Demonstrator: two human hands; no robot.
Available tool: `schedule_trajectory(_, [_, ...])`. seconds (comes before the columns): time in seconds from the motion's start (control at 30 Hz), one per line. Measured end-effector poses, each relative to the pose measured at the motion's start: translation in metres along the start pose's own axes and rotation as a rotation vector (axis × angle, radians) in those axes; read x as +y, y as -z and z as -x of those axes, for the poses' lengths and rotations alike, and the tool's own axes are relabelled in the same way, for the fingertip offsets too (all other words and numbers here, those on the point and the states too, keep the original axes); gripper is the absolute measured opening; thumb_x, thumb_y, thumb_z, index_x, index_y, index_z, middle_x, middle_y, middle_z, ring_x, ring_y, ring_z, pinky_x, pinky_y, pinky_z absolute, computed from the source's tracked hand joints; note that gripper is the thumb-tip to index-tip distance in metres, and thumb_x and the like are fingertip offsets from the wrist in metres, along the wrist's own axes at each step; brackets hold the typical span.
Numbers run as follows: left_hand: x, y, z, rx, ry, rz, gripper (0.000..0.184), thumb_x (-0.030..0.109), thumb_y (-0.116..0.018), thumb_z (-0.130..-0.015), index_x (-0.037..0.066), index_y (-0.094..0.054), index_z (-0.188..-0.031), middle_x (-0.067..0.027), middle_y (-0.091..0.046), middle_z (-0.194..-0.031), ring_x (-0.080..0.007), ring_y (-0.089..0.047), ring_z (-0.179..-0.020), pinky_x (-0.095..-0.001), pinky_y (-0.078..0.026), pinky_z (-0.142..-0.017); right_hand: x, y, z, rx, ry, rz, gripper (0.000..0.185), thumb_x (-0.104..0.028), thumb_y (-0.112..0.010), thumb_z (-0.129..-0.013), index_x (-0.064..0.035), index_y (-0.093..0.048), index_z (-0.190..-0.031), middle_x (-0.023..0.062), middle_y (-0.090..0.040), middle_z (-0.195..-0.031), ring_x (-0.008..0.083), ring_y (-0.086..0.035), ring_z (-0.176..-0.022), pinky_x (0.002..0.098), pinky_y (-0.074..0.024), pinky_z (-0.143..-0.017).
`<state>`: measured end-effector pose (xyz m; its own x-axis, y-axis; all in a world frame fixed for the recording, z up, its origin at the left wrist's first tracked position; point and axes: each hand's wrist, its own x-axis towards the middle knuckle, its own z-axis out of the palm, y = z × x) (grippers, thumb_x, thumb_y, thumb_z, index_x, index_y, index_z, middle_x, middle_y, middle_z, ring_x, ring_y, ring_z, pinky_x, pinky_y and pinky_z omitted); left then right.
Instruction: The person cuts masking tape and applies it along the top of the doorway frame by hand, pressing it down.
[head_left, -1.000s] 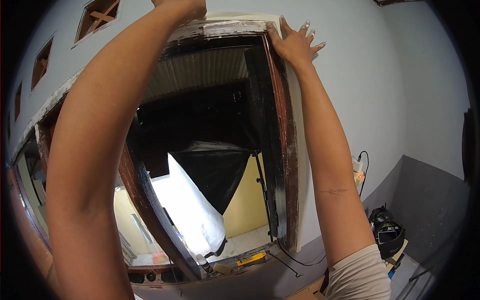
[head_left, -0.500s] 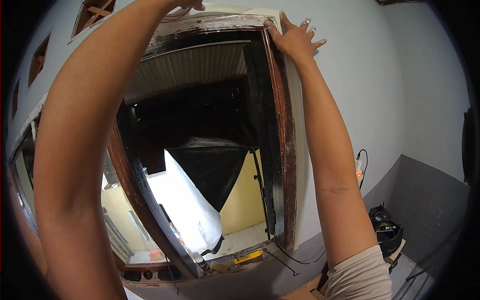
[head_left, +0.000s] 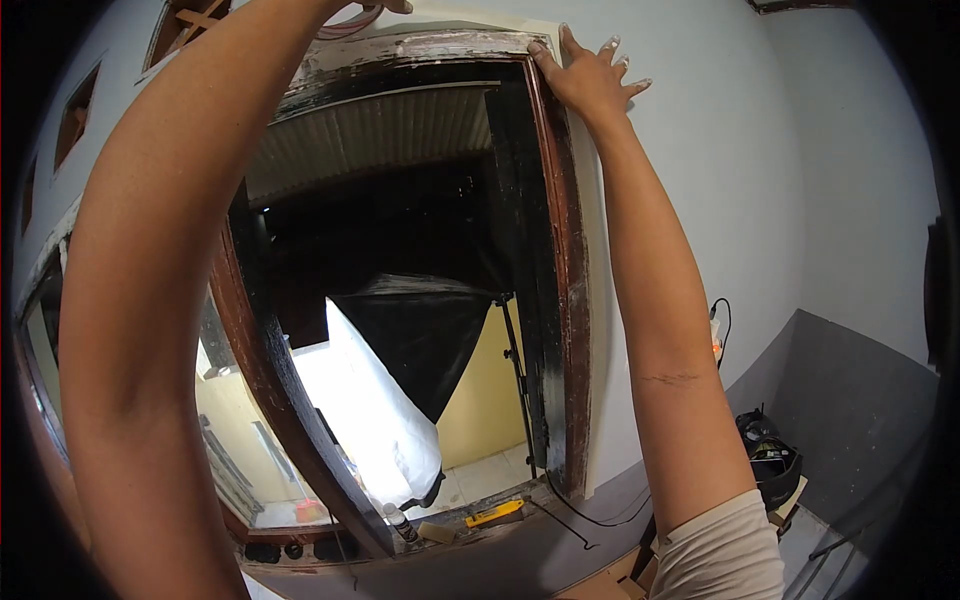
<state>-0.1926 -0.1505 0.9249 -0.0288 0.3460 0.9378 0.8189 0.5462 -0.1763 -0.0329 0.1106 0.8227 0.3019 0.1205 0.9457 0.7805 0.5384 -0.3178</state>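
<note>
The right arm is stretched up and far, and its hand (head_left: 590,82) is open with fingers spread wide, the thumb at the right upper corner of the worn frame (head_left: 455,43). A pale strip (head_left: 480,17) runs along the frame's far edge. The left arm is raised and bent; its hand (head_left: 392,5) is mostly cut off beside a pinkish ring (head_left: 350,25), so I cannot tell its grip.

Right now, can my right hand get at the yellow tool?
Probably not without lowering: your right hand is high at the frame; the yellow tool lies uncovered far below, on the sill.
</note>
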Motion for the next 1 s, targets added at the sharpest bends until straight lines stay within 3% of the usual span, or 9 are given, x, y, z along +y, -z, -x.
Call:
schedule_trajectory(0.27, [-0.006,0.001,-0.020,-0.045,-0.136,-0.174,0.069,0.063,-0.077,-0.079,0.000,-0.078,-0.107,-0.0217,-0.075,-0.109,-0.0373,-0.072,-0.102,-0.0428,-0.058,-0.089,-0.001,0.002,0.001,-0.015,-0.006,-0.012,0.088,-0.089,-0.040,-0.087,-0.0359,-0.043,-0.157,0.0341,-0.025,-0.163,0.0584,-0.021,-0.150,0.0817,-0.0025,-0.112])
schedule_trajectory(0.6, [-0.002,-0.002,-0.027,-0.047,-0.112,-0.270,0.072,0.066,-0.075,-0.080,0.001,-0.077,-0.110,-0.0219,-0.074,-0.114,-0.0376,-0.071,-0.107,-0.0432,-0.056,-0.093,-0.006,0.011,0.004,-0.063,-0.025,-0.004,0.081,-0.081,-0.043,-0.092,-0.0344,-0.042,-0.158,0.0337,-0.026,-0.163,0.0562,-0.024,-0.150,0.0816,-0.0013,-0.113])
schedule_trajectory(0.8, [-0.005,-0.007,-0.001,-0.034,-0.078,-0.086,0.069,0.058,-0.083,-0.077,0.003,-0.075,-0.117,-0.0194,-0.073,-0.122,-0.0360,-0.069,-0.114,-0.0435,-0.056,-0.096,-0.006,0.011,0.002,-0.070,-0.031,0.006,0.082,-0.082,-0.043,-0.091,-0.0349,-0.043,-0.157,0.0329,-0.025,-0.163,0.0550,-0.024,-0.151,0.0812,-0.0011,-0.113])
schedule_trajectory(0.9, [0.005,-0.005,0.011,0.002,0.072,0.058,0.068,0.048,-0.090,-0.073,0.006,-0.073,-0.123,-0.0139,-0.072,-0.126,-0.0318,-0.069,-0.116,-0.0452,-0.055,-0.095,-0.005,0.012,0.002,-0.079,-0.030,-0.002,0.082,-0.083,-0.044,-0.090,-0.0352,-0.042,-0.157,0.0329,-0.025,-0.163,0.0549,-0.024,-0.151,0.0812,-0.0014,-0.113])
schedule_trajectory(1.0, [0.007,-0.011,0.012,-0.002,0.065,0.035,0.063,0.045,-0.089,-0.074,0.007,-0.073,-0.123,-0.0136,-0.073,-0.124,-0.0310,-0.070,-0.115,-0.0450,-0.055,-0.093,-0.005,0.012,0.002,-0.084,-0.031,0.000,0.082,-0.083,-0.044,-0.090,-0.0350,-0.042,-0.157,0.0331,-0.025,-0.163,0.0551,-0.024,-0.151,0.0812,-0.0017,-0.113])
